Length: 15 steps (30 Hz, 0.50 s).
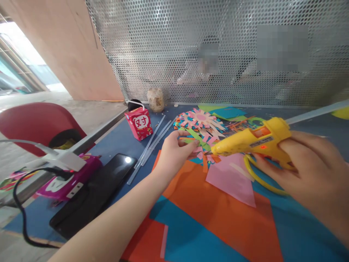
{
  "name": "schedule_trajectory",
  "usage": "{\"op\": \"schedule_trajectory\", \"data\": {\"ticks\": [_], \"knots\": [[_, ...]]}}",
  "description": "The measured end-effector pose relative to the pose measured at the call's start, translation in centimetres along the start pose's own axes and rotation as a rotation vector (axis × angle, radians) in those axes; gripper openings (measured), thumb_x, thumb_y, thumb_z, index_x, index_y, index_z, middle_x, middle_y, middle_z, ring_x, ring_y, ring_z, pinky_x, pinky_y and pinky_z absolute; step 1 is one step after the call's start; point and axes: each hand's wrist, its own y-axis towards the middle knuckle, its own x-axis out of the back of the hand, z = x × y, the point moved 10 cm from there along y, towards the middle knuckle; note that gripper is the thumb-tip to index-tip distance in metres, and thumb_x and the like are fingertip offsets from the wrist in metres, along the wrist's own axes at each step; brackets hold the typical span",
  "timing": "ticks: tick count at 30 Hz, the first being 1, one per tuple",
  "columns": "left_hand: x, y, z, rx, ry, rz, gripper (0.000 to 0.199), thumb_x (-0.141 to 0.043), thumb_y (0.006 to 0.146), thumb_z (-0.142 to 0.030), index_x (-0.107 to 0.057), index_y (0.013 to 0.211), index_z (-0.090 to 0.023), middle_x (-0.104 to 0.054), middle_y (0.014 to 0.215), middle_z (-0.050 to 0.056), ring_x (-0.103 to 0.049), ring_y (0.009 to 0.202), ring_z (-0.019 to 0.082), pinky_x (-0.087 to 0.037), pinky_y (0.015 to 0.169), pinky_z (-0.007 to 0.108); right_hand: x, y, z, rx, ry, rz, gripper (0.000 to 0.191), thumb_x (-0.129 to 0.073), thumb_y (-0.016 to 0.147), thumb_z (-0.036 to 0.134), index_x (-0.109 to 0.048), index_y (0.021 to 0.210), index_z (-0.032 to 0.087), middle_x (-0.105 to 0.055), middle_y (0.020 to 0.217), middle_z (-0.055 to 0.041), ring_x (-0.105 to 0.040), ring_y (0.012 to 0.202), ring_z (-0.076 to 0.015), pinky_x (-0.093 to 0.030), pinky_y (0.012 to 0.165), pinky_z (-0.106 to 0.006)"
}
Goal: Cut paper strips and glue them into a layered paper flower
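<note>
Pointing its nozzle (216, 150) at a fringed paper flower (205, 162), the yellow glue gun (245, 141) sits gripped in the right hand (317, 169) (red light (263, 147) glowing)! The left hand (173, 149) pinches the flower's edge, just beyond the orange sheet (218, 214) on the table (111, 136). Steady does it: brace the paper, squeeze sparingly, and keep skin clear of that tip!
</note>
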Motion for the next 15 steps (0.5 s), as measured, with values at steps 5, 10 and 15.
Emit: {"op": "schedule_trajectory", "data": {"ticks": [5,10,15], "knots": [[0.10,0.07,0.09,0.018,-0.021,-0.016,0.021,-0.062,0.075,-0.009,-0.049,0.090,-0.015,-0.064,0.060,0.001,-0.064,0.053,0.013,-0.053,0.051,0.022,0.24,0.12,0.42,0.049,0.007,-0.009,0.021,-0.059,0.081,0.026,-0.053,0.094,0.011,-0.062,0.085,-0.0143,-0.062,0.076,-0.0211,-0.051,0.063,-0.028],[-0.01,0.04,0.04,0.009,-0.023,0.000,0.021,-0.062,0.074,-0.008,-0.048,0.089,-0.015,-0.063,0.057,0.001,-0.064,0.052,0.014,-0.054,0.054,0.025,-0.20,0.17,0.39,0.041,0.031,0.021,0.020,-0.057,0.082,0.024,-0.052,0.097,0.013,-0.062,0.088,-0.0152,-0.062,0.076,-0.0232,-0.051,0.063,-0.032],[0.07,-0.03,-0.04,0.009,-0.026,-0.004,0.022,-0.062,0.074,-0.008,-0.049,0.089,-0.015,-0.063,0.057,0.001,-0.064,0.052,0.014,-0.053,0.053,0.025,0.08,0.12,0.37,0.054,-0.009,0.008,0.018,-0.058,0.081,0.022,-0.052,0.096,0.014,-0.062,0.089,-0.0140,-0.062,0.078,-0.0215,-0.051,0.064,-0.029]]}}
